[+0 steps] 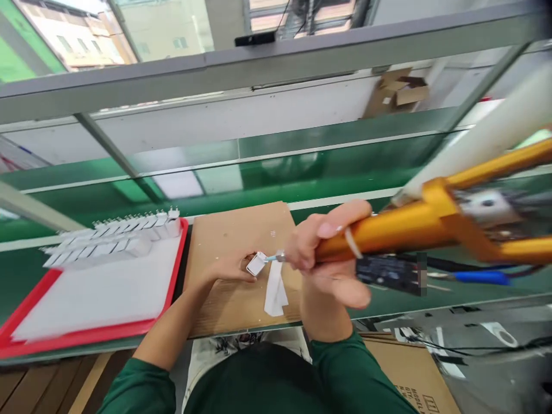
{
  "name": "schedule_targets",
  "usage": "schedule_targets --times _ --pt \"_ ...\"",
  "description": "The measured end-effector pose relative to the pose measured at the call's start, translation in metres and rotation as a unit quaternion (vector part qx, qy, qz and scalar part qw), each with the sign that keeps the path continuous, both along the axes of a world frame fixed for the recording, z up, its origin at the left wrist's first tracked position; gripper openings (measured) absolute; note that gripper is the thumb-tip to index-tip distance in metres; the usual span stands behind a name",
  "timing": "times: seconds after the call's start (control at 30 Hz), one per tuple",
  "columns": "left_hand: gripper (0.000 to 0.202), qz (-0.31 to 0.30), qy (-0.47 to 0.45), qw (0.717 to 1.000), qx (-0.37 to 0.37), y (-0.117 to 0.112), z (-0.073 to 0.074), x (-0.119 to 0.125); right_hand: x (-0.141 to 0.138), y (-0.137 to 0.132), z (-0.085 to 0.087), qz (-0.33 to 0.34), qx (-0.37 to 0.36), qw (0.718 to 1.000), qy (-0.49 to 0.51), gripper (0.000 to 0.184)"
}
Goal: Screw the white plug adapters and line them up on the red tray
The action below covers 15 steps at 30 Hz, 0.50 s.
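Observation:
My left hand (235, 267) is closed around a small white power adapter housing (256, 264), held over a sheet of brown cardboard (233, 230). My right hand (330, 253) grips an orange hand tool (388, 233) at its front end. From its metal nose a thin light-blue tip (271, 259) reaches to the housing's upper right edge; whether they touch I cannot tell. A black switch block (388, 273) with wires hangs below the tool. Beside the housing, a folded white strip (275, 293) lies on the cardboard.
On the left, a red tray (179, 259) with a white liner carries rows of white plug adapters (125, 244), pins upward. Orange bars and a pale pole (474, 132) fill the right side. Behind runs a green conveyor (280, 172); an opened carton (397, 95) stands beyond.

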<state>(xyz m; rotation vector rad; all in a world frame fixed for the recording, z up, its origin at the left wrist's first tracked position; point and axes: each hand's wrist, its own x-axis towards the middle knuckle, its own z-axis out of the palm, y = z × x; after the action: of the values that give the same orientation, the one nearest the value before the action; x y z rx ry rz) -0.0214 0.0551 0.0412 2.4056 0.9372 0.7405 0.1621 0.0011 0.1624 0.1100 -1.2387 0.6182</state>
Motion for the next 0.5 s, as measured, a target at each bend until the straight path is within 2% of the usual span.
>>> schedule_targets --times 0.07,0.1,0.13,0.23,0.33,0.5 --pt "0.058 -0.073 0.015 0.986 -0.148 -0.005 -0.011 -0.02 0.003 -0.003 0.007 0.011 -0.004 1.0 -0.003 0.039" --pt "0.069 -0.08 0.007 0.975 -0.206 -0.009 -0.016 -0.028 0.004 -0.005 0.01 0.014 -0.012 1.0 -0.001 0.038" --pt "0.078 -0.061 -0.009 0.969 -0.239 -0.014 -0.022 -0.032 0.005 -0.006 0.012 0.011 -0.021 1.0 0.007 0.038" --pt "0.08 0.017 -0.057 0.968 -0.242 -0.027 -0.035 -0.036 0.006 -0.008 0.013 -0.003 -0.021 1.0 0.011 0.039" --pt "0.069 0.023 -0.127 0.953 -0.273 -0.033 -0.041 -0.032 0.008 -0.007 0.012 -0.008 -0.013 1.0 0.011 0.038" --pt "0.057 0.036 -0.227 0.914 -0.335 -0.037 -0.041 -0.025 0.01 -0.007 0.011 -0.013 -0.022 1.0 0.001 0.039"
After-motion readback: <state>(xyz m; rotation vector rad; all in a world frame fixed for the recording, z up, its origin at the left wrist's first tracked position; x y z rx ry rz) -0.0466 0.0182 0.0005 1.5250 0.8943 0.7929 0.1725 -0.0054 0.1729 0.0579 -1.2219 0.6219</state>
